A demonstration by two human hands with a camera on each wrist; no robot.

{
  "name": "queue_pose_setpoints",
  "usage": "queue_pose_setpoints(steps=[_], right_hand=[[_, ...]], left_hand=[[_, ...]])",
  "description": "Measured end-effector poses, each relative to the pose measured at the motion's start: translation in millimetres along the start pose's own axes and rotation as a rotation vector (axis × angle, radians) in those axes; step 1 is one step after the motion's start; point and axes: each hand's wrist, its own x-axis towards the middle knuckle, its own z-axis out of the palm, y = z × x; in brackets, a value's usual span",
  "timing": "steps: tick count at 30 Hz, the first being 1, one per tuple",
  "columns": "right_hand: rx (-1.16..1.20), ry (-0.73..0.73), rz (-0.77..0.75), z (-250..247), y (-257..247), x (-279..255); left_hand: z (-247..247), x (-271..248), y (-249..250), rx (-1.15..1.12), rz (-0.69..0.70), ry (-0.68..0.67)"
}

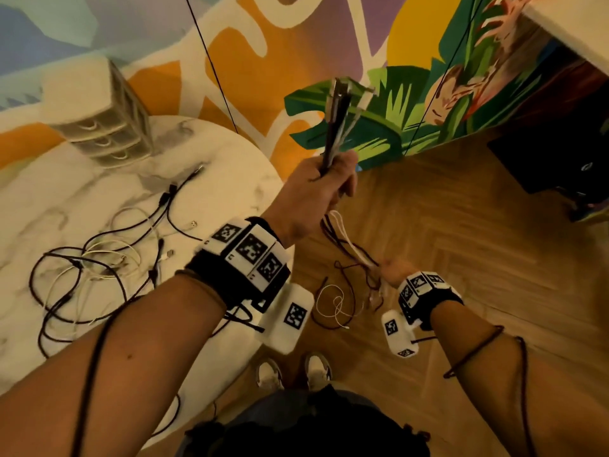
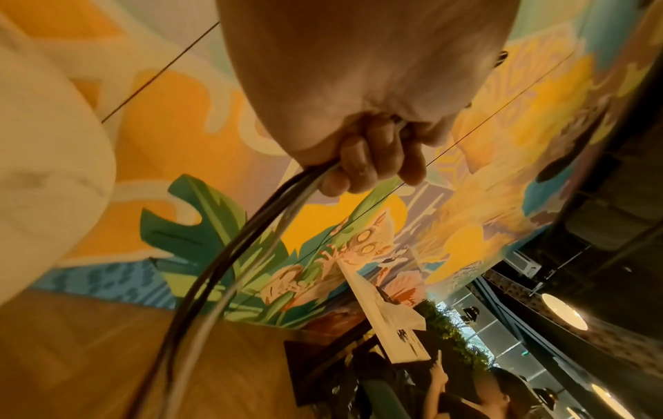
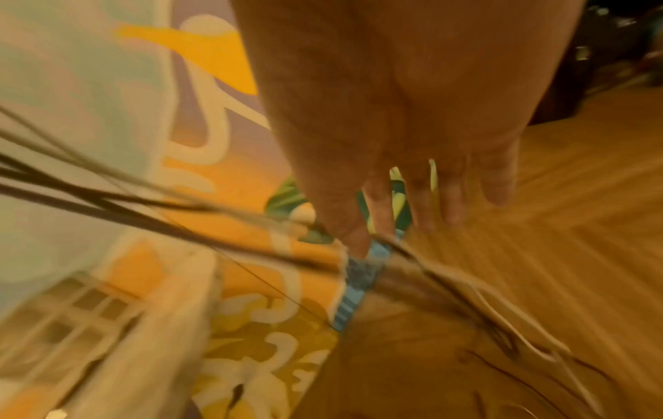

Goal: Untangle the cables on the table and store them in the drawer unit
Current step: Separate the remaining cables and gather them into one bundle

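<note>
My left hand (image 1: 329,186) is raised beyond the table's edge, fingers (image 2: 369,158) curled round a bundle of black and white cables (image 1: 339,120) whose plug ends stick up above the fist. The bundle (image 2: 251,226) runs down to my right hand (image 1: 392,273), which pinches it lower between thumb and fingers (image 3: 377,235); that view is blurred. Loose ends and loops (image 1: 336,308) hang below over the floor. More tangled black and white cables (image 1: 99,258) lie on the round marble table (image 1: 214,153). The white drawer unit (image 1: 99,127) stands at the table's far side, drawers closed.
A painted mural wall (image 1: 296,44) rises behind the table. The wooden herringbone floor (image 1: 461,225) lies to the right, with a dark object (image 1: 543,159) at the wall. My shoes (image 1: 293,371) stand by the table's edge. Other people (image 2: 484,397) sit far off.
</note>
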Motion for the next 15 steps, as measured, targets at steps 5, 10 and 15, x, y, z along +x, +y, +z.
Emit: queue_pose_setpoints(steps=[5,10,15], right_hand=[[0.684,0.068,-0.575,-45.0,-47.7,-65.0],[1.068,-0.23,-0.845,-78.0,-73.6,-126.1],[0.67,-0.025,-0.768,-77.1,-103.3,-130.4]], left_hand=[[26.8,-1.8,-20.4,0.092,-0.117,-0.09],[35.3,-7.5,-33.7,0.084,-0.118,-0.152],[37.2,-17.1,-47.9,0.228,-0.073,-0.187]])
